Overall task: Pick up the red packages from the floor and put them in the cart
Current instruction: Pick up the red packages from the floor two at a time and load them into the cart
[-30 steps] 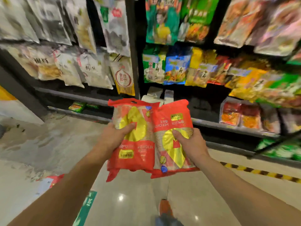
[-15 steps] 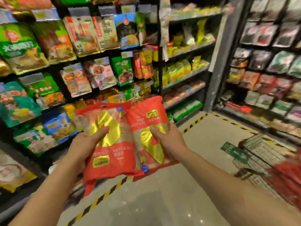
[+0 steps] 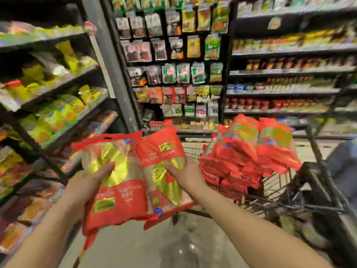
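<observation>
Nearest the camera, two red packages are being held up side by side, one in each of the hands. The left package [image 3: 123, 202] is being grasped by the left hand [image 3: 83, 186], thumb pressed across its gold front and the fingers hidden behind it. The right package [image 3: 158, 149] is being grasped in the same way by the right hand [image 3: 187, 176]. The inner edges of the two are touching, and a loose red strip is hanging from the left one. Both are being held above the floor [image 3: 146, 248], just short of the cart [image 3: 278, 180], which is standing ahead and to the right.

The step is being judged as the carry to the cart, with the release not yet made. A pile [image 3: 237, 163] of like red packages is being heaped well above the wire rim, so a lift over that rim is being called for rather than a push from the side. Each package is probably best being laid flat on the lower, nearer part of the heap, one at a time, since smooth film on a tall stack is likely to be sliding off. The hanging strip is best being kept clear of the wire. Beyond the cart, blurred shelves [image 3: 280, 91] of packets are being seen.
</observation>
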The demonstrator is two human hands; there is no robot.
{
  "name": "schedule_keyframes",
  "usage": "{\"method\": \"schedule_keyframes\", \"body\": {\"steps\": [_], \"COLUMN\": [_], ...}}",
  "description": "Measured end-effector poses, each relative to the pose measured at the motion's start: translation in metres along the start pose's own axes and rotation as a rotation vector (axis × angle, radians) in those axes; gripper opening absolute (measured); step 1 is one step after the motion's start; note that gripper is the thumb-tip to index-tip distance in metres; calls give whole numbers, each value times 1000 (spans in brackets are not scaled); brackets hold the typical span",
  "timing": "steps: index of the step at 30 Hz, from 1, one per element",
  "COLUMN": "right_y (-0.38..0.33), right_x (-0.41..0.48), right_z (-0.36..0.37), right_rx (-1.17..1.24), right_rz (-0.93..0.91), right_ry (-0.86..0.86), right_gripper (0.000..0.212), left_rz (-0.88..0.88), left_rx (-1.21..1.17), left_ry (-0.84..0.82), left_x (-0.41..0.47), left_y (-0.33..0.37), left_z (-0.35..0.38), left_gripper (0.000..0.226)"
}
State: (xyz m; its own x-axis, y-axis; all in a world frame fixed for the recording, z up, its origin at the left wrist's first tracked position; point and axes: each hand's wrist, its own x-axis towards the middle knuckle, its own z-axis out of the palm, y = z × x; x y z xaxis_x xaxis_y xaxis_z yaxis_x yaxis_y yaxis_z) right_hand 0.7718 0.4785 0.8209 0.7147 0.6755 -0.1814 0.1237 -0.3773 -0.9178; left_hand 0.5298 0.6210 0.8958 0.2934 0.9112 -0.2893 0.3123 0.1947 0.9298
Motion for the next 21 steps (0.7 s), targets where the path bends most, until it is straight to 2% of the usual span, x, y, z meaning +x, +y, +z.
{"method": "schedule_keyframes", "body": {"steps": [4,7,11,14,16,18,21], "right_y": [30,55,78,92,104,112,121], "right_x": [49,80,109,127,141,153,174], "right_z": [-109,-181,-262,-311,-332,-350,-370], "right_rx": [10,33,63,93,126,152,187], "right_rz": [27,47,96,134,159,192,249], "right_ry": [159,295,440,517,556,599,654], "right_gripper": [73,80,83,56,49,55,76], "left_rz": [34,70,84,125,141,137,116], "left_rx": [35,71,112,142,160,169,209], "left_ry": [-186,-312,-461,-537,-595,-661,-718], "left_x": [45,64,88,98,106,116,132], "left_y": [35,62,93,118,130,139,149], "left_z": [134,225,327,389,426,458,501], "left_gripper": [67,59,90,76,75,63,28]}}
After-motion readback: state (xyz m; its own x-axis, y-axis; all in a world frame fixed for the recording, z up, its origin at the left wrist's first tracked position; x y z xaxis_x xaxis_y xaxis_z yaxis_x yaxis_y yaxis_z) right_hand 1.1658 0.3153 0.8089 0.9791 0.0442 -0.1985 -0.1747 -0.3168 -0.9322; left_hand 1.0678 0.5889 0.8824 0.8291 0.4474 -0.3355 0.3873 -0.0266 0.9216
